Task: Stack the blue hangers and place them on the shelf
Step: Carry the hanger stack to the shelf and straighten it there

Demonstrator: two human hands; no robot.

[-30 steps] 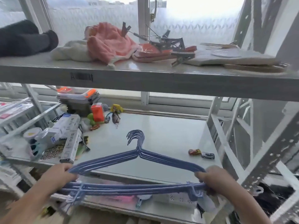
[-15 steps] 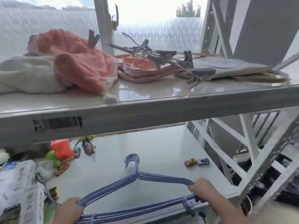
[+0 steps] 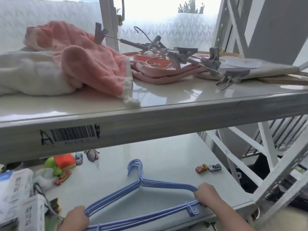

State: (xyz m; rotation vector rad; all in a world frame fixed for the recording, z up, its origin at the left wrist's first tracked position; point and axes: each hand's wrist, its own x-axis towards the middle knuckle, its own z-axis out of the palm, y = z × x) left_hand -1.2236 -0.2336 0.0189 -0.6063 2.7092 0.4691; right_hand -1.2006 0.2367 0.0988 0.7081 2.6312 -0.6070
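Hangers (image 3: 141, 185), blue and already bunched into one stack, span the gap between both hands in the head view, hooks pointing away from the person and lying over the lower shelf (image 3: 166, 160). The left hand (image 3: 75, 220) curls round the stack's left shoulder end; the right hand (image 3: 207, 196) grips the right end, just above the small clips on the bottom bar. Beyond the right hand sit two toy cars (image 3: 208, 167); beyond the left hand, boxes (image 3: 16, 194) and more toys. Above both hands the upper shelf (image 3: 166, 124) carries a pink towel (image 3: 93, 64) and grey clip hangers (image 3: 175, 54). To finish well, I judge the stack should stay level, both grips even so no hanger slips out, and go down on the bare patch ahead, short of the cars.
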